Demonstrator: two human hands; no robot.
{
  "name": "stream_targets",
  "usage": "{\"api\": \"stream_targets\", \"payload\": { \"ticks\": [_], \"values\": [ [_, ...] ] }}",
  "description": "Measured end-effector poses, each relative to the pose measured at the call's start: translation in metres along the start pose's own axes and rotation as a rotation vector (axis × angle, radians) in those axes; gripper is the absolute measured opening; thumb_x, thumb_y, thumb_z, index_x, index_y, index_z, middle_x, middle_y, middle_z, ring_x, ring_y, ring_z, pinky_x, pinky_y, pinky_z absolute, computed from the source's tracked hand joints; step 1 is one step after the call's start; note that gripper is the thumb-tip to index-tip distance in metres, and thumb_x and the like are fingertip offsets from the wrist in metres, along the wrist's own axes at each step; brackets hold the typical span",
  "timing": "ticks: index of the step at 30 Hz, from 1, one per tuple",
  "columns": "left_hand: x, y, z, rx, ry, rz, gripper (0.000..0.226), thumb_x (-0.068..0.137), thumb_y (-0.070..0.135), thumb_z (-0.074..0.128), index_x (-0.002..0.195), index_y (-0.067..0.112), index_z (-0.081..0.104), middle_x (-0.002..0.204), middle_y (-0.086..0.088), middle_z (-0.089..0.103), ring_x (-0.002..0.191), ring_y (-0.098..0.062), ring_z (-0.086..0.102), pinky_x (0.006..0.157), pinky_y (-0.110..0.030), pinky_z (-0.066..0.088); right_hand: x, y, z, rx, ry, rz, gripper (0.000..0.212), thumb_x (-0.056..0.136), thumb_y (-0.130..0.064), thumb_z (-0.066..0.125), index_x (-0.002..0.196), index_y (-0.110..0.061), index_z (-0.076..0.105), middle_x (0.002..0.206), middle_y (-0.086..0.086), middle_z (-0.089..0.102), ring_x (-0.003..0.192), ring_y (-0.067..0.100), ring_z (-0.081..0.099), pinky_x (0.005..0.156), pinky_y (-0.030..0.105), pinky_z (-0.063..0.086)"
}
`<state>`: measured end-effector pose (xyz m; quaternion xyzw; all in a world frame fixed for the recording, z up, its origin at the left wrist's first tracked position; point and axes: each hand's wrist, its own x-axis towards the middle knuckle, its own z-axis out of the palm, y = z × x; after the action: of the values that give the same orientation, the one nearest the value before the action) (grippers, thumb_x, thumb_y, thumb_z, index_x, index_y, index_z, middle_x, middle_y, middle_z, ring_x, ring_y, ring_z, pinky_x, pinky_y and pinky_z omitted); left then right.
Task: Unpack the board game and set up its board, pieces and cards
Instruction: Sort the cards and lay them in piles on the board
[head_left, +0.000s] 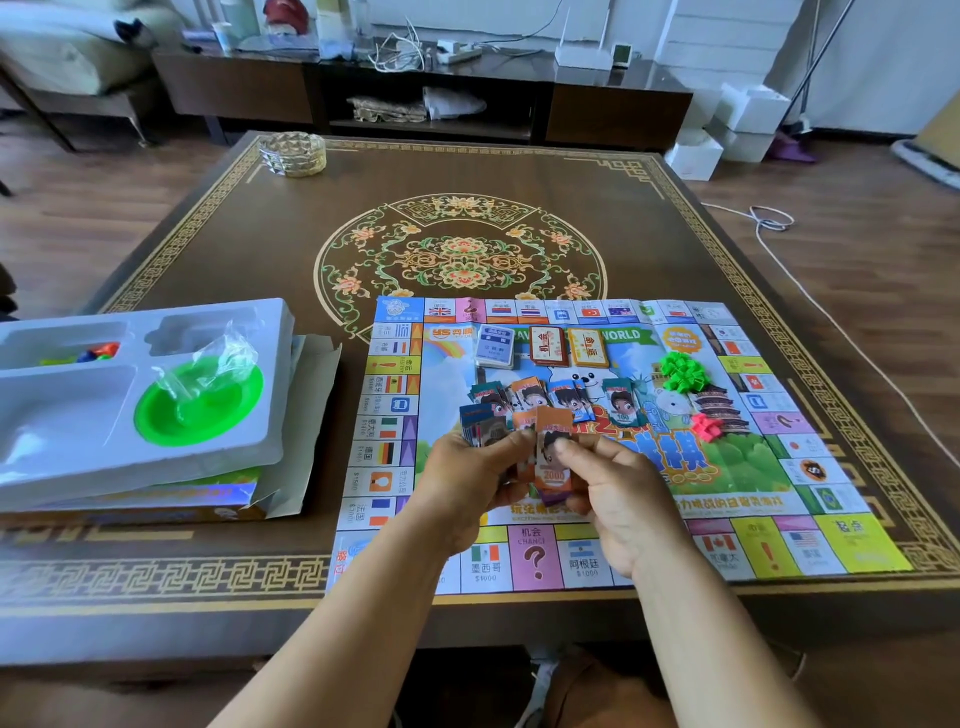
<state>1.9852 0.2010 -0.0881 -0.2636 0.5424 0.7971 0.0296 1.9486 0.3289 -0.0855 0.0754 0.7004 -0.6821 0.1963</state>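
Observation:
The paper game board (727, 545) lies unfolded on the right half of the table. My left hand (470, 483) and my right hand (618, 493) together hold a stack of orange play-money notes (553, 457) over the board's lower middle. More notes (550, 397) lie fanned out just beyond my hands. Three card decks (545, 345) sit in a row near the board's far side. Green houses (683, 371) and pink pieces (705, 426) are piled to the right.
A white plastic tray insert (67, 457) rests on the flattened game box (171, 501) at the left, with a green bowl (200, 405), crumpled plastic wrap and small coloured tokens (96, 353). A glass dish (292, 152) stands at the table's far left corner.

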Motion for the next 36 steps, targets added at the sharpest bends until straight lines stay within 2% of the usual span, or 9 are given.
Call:
{"api": "stream_targets", "payload": {
  "ticks": [3,8,12,15,17,21,26,30,36],
  "values": [
    [-0.0017,0.0003,-0.0016,-0.009,-0.016,-0.006,0.029,0.082,0.019,0.069,0.105,0.003,0.064,0.068,-0.004,0.065,0.066,-0.018,0.061,0.060,-0.026,0.053,0.0014,0.0014,-0.0005,0.001,0.010,0.008,0.007,0.085,-0.018,0.067,0.078,-0.017,0.067,0.073,-0.002,0.068,0.065,0.014,0.061,0.051,0.024,0.038],
    [-0.0028,0.0010,-0.0046,-0.036,-0.043,-0.033,0.031,0.083,0.015,0.068,0.111,0.001,0.063,0.087,-0.014,0.068,0.071,-0.020,0.062,0.059,-0.024,0.054,0.0020,0.0028,-0.0012,-0.017,0.011,0.010,0.008,0.083,-0.017,0.069,0.075,-0.018,0.067,0.074,-0.002,0.070,0.069,0.015,0.061,0.053,0.025,0.038],
    [-0.0034,0.0026,-0.0048,-0.063,-0.088,-0.051,0.032,0.082,0.014,0.069,0.112,0.002,0.063,0.083,-0.010,0.069,0.067,-0.018,0.064,0.058,-0.023,0.054,0.0025,0.0023,-0.0015,-0.019,0.029,0.023,0.006,0.080,-0.018,0.072,0.077,-0.019,0.067,0.076,0.000,0.071,0.068,0.014,0.062,0.051,0.024,0.038],
    [-0.0034,0.0040,-0.0066,-0.084,-0.101,-0.067,0.020,0.084,0.014,0.066,0.102,0.005,0.065,0.077,-0.008,0.069,0.064,-0.016,0.064,0.059,-0.024,0.054,0.0043,0.0021,-0.0032,0.025,0.053,0.042,0.006,0.080,-0.016,0.073,0.079,-0.018,0.067,0.077,0.001,0.070,0.067,0.015,0.061,0.050,0.024,0.038],
    [-0.0030,0.0041,-0.0068,-0.072,-0.091,-0.058,0.015,0.085,0.013,0.066,0.097,0.005,0.065,0.080,-0.010,0.069,0.066,-0.018,0.064,0.059,-0.024,0.055,0.0040,0.0020,-0.0032,0.027,0.048,0.047,0.006,0.080,-0.016,0.072,0.079,-0.018,0.066,0.076,0.000,0.069,0.066,0.014,0.061,0.051,0.024,0.039],
    [-0.0016,0.0017,-0.0042,-0.025,-0.045,-0.031,0.018,0.086,0.013,0.066,0.101,0.004,0.065,0.081,-0.011,0.070,0.066,-0.019,0.065,0.058,-0.025,0.056,0.0038,0.0041,-0.0014,0.011,0.023,0.047,0.007,0.080,-0.017,0.072,0.078,-0.018,0.066,0.076,0.000,0.070,0.069,0.015,0.062,0.053,0.025,0.040],
    [0.0005,-0.0009,-0.0048,-0.007,0.001,-0.005,0.019,0.085,0.015,0.068,0.098,0.003,0.066,0.090,-0.021,0.065,0.079,-0.029,0.059,0.059,-0.026,0.055,0.0054,0.0049,-0.0011,-0.002,0.024,0.050,0.004,0.081,-0.020,0.071,0.082,-0.018,0.067,0.078,-0.001,0.070,0.069,0.015,0.062,0.050,0.023,0.039],
    [-0.0017,0.0000,-0.0050,-0.034,-0.024,-0.014,0.025,0.083,0.017,0.069,0.103,0.003,0.065,0.090,-0.017,0.067,0.078,-0.026,0.062,0.056,-0.023,0.055,0.0058,0.0071,0.0001,-0.010,0.000,0.058,0.004,0.084,-0.021,0.069,0.082,-0.018,0.068,0.080,0.002,0.071,0.071,0.019,0.063,0.051,0.024,0.038],
    [-0.0066,0.0021,-0.0052,-0.105,-0.127,-0.039,0.032,0.082,0.020,0.067,0.111,0.007,0.062,0.078,-0.006,0.068,0.062,-0.014,0.064,0.055,-0.023,0.053,0.0068,0.0082,0.0001,-0.024,-0.003,0.040,0.008,0.087,-0.021,0.065,0.081,-0.017,0.068,0.073,0.000,0.070,0.065,0.016,0.060,0.052,0.026,0.038]
  ]
}}
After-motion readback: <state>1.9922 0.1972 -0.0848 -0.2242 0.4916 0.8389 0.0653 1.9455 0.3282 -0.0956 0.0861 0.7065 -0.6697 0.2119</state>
